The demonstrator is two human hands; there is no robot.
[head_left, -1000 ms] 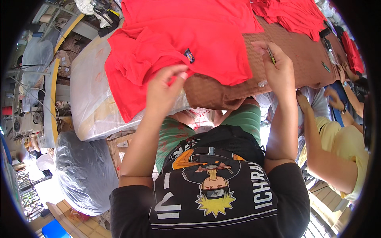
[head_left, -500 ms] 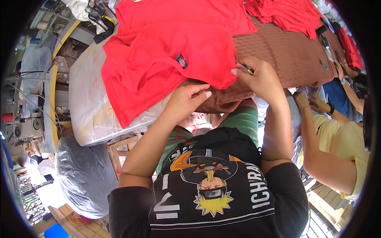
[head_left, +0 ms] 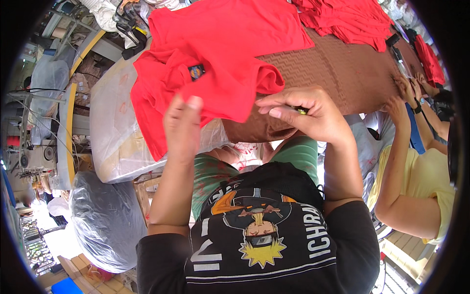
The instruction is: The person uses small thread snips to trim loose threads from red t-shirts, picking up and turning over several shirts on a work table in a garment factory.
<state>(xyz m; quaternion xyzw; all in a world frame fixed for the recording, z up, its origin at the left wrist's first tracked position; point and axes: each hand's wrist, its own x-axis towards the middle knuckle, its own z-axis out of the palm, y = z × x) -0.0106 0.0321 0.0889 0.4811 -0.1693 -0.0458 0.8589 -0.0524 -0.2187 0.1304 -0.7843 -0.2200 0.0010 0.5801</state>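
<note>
Red garment (head_left: 225,49) lies before both hands: the left hand (head_left: 183,128), blurred at its near edge, shows too little to tell whether it grips cloth, while the right hand (head_left: 320,113), just beside the garment's near right corner, pinches a small yellowish tool (head_left: 300,110), partly hidden. Left of the garment and nearer, a clear plastic bag (head_left: 105,220) bulges with murky contents; far right of it, a red heap (head_left: 342,24) is cut off above.

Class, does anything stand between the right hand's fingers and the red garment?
Nothing visible does. The right hand has its fingers close beside the red garment; whether they touch is unclear. The small tool it holds sits farther back in the hand.
</note>
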